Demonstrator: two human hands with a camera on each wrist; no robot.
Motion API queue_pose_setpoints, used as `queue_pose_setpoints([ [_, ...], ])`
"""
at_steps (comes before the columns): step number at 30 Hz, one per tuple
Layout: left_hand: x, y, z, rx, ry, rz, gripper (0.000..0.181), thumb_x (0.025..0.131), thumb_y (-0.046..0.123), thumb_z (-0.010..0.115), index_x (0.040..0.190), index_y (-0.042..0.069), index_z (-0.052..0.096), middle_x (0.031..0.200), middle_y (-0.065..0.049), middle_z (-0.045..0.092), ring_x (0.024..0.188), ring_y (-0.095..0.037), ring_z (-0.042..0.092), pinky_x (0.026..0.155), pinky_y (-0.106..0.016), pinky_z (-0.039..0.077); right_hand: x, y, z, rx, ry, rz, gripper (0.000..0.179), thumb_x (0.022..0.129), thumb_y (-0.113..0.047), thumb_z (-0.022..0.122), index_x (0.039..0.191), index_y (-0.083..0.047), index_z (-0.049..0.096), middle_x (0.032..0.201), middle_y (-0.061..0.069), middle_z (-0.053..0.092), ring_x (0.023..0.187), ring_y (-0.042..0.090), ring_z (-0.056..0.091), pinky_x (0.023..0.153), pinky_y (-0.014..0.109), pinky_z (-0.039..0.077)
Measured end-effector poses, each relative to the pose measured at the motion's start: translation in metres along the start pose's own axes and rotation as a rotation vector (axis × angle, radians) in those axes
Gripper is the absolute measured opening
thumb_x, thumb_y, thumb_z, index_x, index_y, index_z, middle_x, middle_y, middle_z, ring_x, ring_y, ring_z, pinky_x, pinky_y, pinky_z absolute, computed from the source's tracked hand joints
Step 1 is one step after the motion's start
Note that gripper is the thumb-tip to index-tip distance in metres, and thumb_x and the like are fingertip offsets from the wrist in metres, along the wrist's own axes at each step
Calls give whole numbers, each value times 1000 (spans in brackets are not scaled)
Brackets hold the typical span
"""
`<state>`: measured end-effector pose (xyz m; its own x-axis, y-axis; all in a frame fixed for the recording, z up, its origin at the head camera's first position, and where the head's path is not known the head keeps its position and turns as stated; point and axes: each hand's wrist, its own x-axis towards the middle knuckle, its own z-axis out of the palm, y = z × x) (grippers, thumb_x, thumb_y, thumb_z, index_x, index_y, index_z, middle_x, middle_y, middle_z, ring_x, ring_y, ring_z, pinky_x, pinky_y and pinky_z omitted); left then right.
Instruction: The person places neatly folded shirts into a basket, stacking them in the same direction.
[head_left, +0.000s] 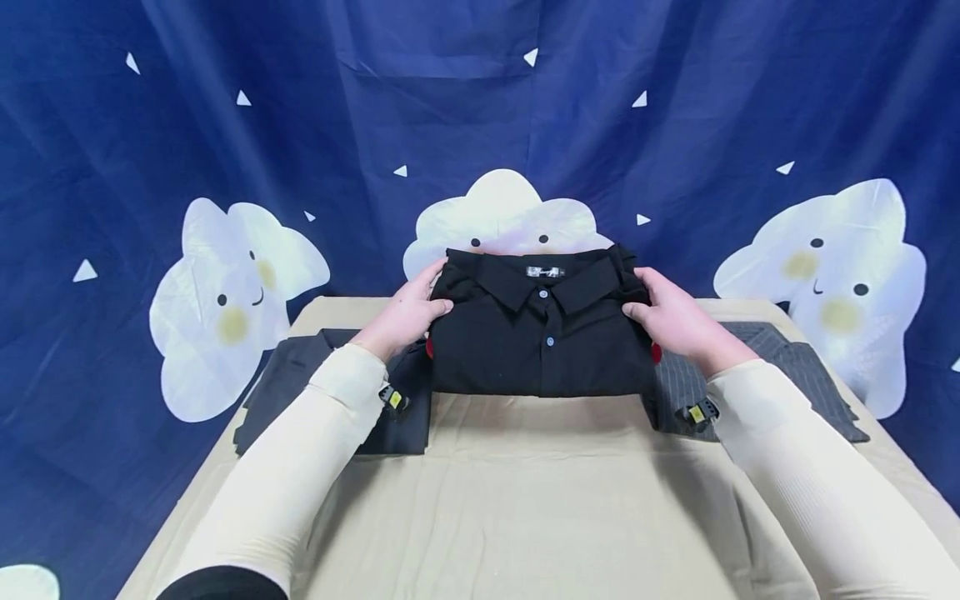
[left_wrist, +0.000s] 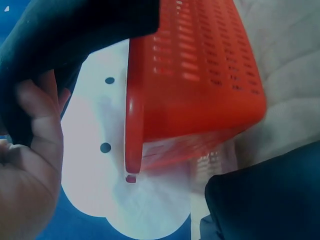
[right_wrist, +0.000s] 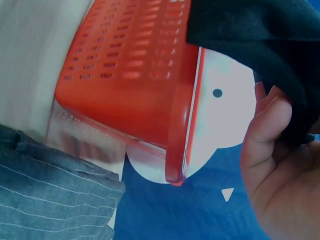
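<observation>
A folded black shirt (head_left: pixel 487 342), collar and buttons facing me, is held up between both hands in the head view. My left hand (head_left: pixel 408 312) grips its left edge, thumb in front. On the opposite edge my right hand (head_left: pixel 675 321) pinches the cloth the same way. Behind and below the shirt stands a red plastic basket (left_wrist: pixel 200 100) with slotted walls, clear in both wrist views. The head view shows only red bits of it at the shirt's sides. In the right wrist view the shirt (right_wrist: pixel 250 30) hangs above the basket's rim.
Dark folded clothing (head_left: pixel 285 392) lies on the table at the left. Grey pinstriped clothing (head_left: pixel 787 375) lies at the right. A beige cloth covers the table (head_left: pixel 525 500). Behind it hangs a blue curtain (head_left: pixel 360 100) with white clouds.
</observation>
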<state>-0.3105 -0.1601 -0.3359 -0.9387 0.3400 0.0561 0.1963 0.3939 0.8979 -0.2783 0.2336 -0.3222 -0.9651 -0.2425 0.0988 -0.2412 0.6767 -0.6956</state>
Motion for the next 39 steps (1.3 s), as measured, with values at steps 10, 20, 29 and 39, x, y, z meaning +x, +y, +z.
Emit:
queue_pose_setpoints([
  [10,27,8,-3,63,76,-16,70,103,10,53,163,23,20,163,-5,30,147,-24,32,117,-44,30,30,-3,-11,-82,-7,28,60,103,-11,53,155,1,26,153,27,37,139,39,37,115,58,28],
  [20,49,-1,7,48,102,11,66,104,5,51,162,16,23,162,-7,31,144,-24,37,115,-40,33,46,15,-9,-92,-7,5,54,103,-9,53,152,-1,33,147,27,44,133,39,42,113,57,30],
  [29,63,-10,13,160,143,2,65,103,7,53,161,11,26,163,-9,30,147,-24,30,119,-39,26,58,25,-1,-123,-22,35,58,102,-9,52,155,2,29,153,29,37,142,43,33,115,59,26],
  [39,69,-13,22,314,104,-13,61,103,6,52,160,17,33,159,-6,38,146,-24,34,119,-44,27,66,33,7,-208,-25,21,55,101,-9,53,151,5,33,150,32,40,139,45,37,114,58,27],
])
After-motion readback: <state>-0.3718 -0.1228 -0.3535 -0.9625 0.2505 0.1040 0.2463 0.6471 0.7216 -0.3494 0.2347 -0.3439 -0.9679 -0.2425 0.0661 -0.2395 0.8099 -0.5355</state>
